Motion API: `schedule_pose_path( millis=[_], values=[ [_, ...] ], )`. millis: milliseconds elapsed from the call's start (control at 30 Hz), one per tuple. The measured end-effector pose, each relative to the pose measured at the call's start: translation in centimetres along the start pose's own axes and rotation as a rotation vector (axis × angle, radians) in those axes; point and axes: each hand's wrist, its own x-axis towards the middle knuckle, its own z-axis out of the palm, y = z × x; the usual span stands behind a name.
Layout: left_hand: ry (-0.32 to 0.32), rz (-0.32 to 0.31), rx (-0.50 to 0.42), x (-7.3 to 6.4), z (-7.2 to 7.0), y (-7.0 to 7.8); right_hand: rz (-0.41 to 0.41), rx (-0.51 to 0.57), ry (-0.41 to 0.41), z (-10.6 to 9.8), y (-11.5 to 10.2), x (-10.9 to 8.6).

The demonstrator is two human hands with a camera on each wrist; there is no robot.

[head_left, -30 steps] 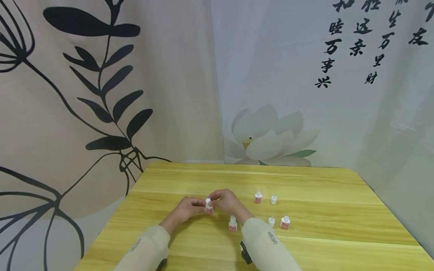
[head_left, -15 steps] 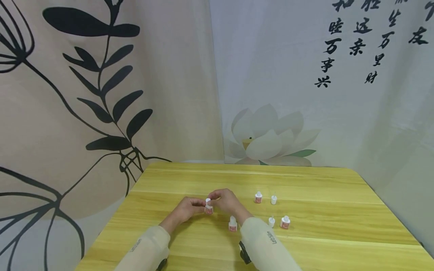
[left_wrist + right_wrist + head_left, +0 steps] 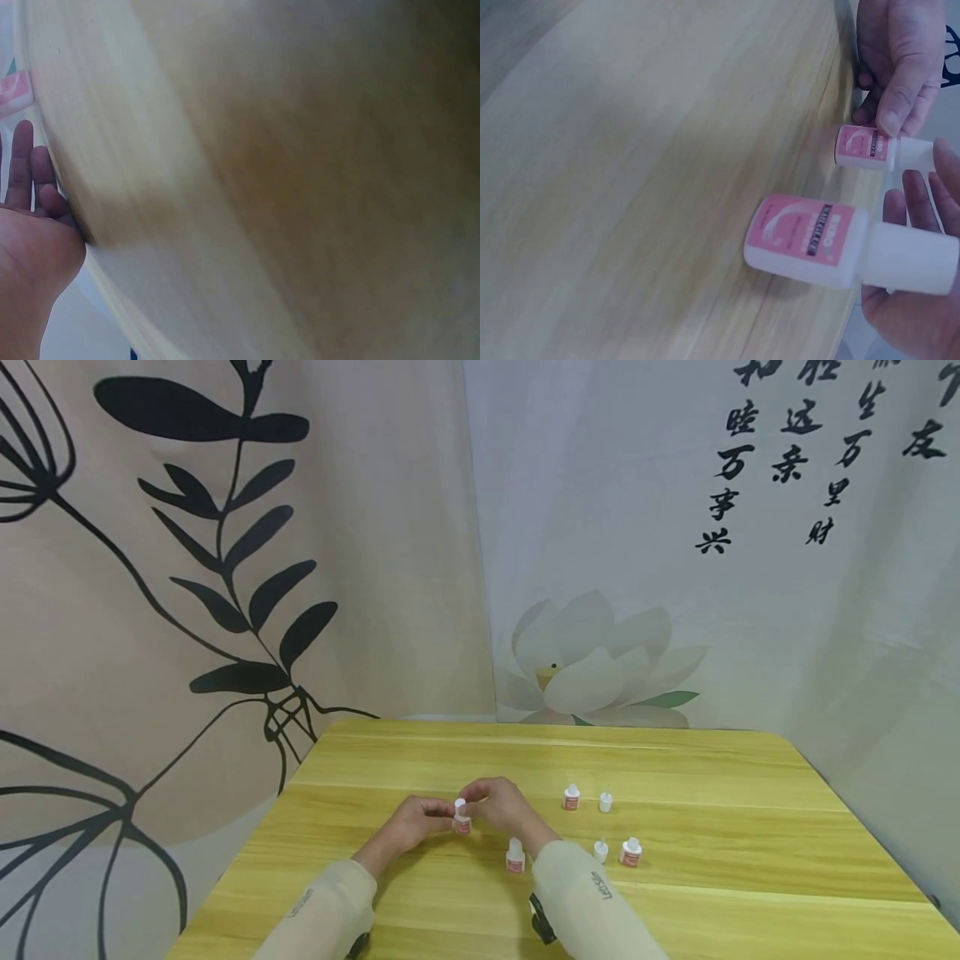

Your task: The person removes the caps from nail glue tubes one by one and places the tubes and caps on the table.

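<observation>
My left hand [image 3: 412, 822] grips a small white glue bottle [image 3: 462, 827] with a pink label, low over the table. On the bottle's tall white cap [image 3: 460, 806], the fingertips of my right hand [image 3: 499, 803] pinch. The right wrist view shows the left thumb [image 3: 894, 112] on the held bottle's body and the right fingers around its cap. A second glue bottle [image 3: 515, 858], capped, stands just below the right hand and looms large in the right wrist view. Only the palm and some fingers of the left hand [image 3: 34, 255] appear in the left wrist view.
To the right stand two uncapped glue bottles, one farther back [image 3: 572, 798] and one nearer [image 3: 631, 853]. Beside each is a white cap, the far cap [image 3: 605, 803] and the near cap [image 3: 601, 852], brush pointing up. The wooden table [image 3: 712, 910] meets printed curtains [image 3: 405, 568] behind.
</observation>
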Motion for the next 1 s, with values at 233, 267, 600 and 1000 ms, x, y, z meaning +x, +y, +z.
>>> schedule_pose_path(
  millis=[233,267,600,1000],
  values=[
    [0.01,0.003,-0.02,0.05,0.05,0.0,0.01,-0.026,0.017,0.05,-0.23,-0.07],
    [0.011,0.004,-0.02,0.05,0.05,-0.02,0.009,-0.027,0.016,0.06,-0.26,-0.08],
    [0.011,0.011,-0.053,0.14,0.1,-0.17,0.003,-0.018,-0.021,-0.08,-0.14,0.1],
    [-0.017,0.007,-0.036,-0.03,-0.03,0.01,0.006,-0.015,-0.001,0.01,-0.14,-0.04]
  ],
)
